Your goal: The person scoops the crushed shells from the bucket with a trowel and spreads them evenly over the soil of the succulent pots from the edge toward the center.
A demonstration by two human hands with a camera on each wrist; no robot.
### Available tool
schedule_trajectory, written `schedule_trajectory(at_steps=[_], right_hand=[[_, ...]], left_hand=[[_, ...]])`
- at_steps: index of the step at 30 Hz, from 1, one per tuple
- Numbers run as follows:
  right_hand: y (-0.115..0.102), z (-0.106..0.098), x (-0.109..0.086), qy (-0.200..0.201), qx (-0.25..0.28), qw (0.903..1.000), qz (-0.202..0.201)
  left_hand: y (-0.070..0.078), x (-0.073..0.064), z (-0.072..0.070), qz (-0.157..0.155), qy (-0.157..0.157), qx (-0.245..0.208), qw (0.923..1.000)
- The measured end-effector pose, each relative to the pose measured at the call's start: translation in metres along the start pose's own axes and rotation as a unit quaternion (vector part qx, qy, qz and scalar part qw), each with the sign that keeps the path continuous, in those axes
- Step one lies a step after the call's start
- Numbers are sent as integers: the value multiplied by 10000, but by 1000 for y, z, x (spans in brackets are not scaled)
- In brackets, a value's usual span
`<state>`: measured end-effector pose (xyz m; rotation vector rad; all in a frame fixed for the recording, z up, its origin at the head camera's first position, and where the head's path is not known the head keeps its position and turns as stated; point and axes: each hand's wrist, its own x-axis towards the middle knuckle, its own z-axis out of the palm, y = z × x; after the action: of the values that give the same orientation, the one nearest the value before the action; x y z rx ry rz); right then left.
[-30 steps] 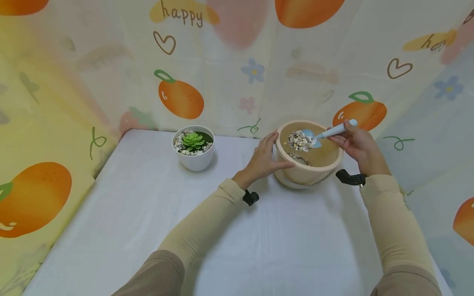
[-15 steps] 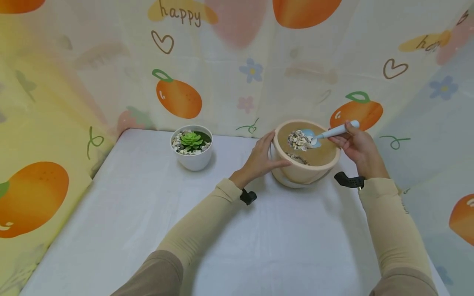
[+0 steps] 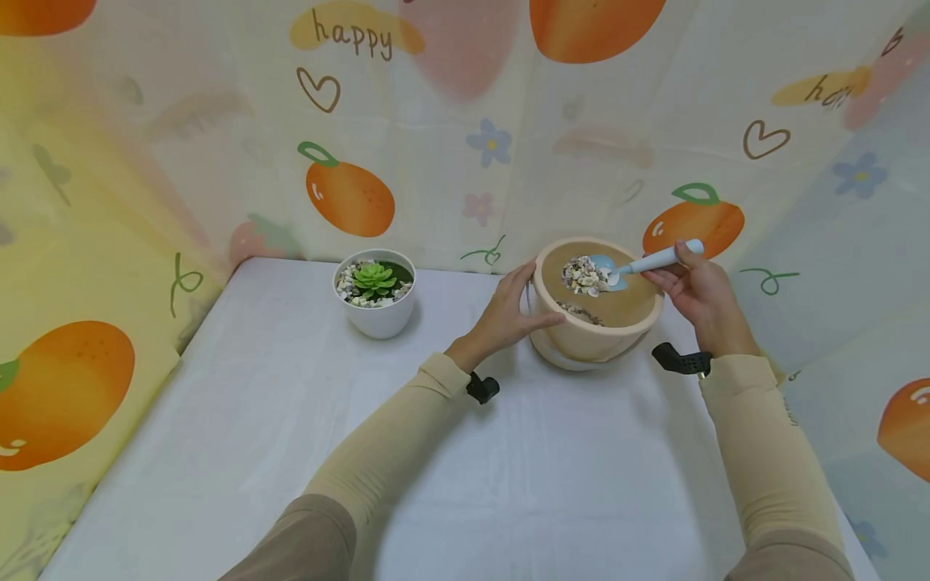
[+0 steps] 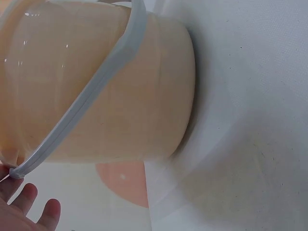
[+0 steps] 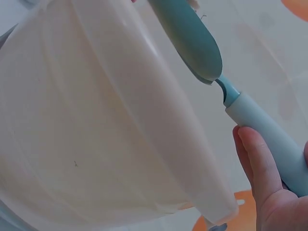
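Note:
A pale peach bucket (image 3: 596, 343) stands at the back right of the white table, with a grey bail handle (image 4: 96, 82) hanging down its side. My left hand (image 3: 501, 319) rests against the bucket's left rim, thumb and fingers spread apart and fairly straight. In my right hand (image 3: 701, 294) is the pale handle of a small blue trowel (image 5: 192, 43), pinched between thumb and fingers. The trowel's blade is above the bucket's opening, loaded with a heap of mixed white and brown gravel (image 3: 584, 276). More gravel shows low inside the bucket, partly hidden by the near rim.
To the left, a white pot (image 3: 379, 321) holds a green succulent (image 3: 374, 279) with pale gravel around much of it and a dark area at its back right. A fruit-printed cloth (image 3: 429, 121) hangs behind the table (image 3: 291, 387) and along its sides.
The head view has shifted slightly. Both hands, the bucket and the loaded trowel keep nearly the same positions relative to one another.

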<state>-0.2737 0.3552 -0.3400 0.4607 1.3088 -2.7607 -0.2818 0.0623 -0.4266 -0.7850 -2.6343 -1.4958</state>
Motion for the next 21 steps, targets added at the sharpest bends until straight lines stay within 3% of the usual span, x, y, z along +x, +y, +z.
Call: schedule_trajectory(at_steps=[10,21], right_hand=[[4,5,-2,-20,-7,10000,-96],[6,9,-5,-142,63,9997,-198]], left_hand=[[4,-5,-6,-157,-150,61,9997],[5,-7,-14,11,-67,86,9999]])
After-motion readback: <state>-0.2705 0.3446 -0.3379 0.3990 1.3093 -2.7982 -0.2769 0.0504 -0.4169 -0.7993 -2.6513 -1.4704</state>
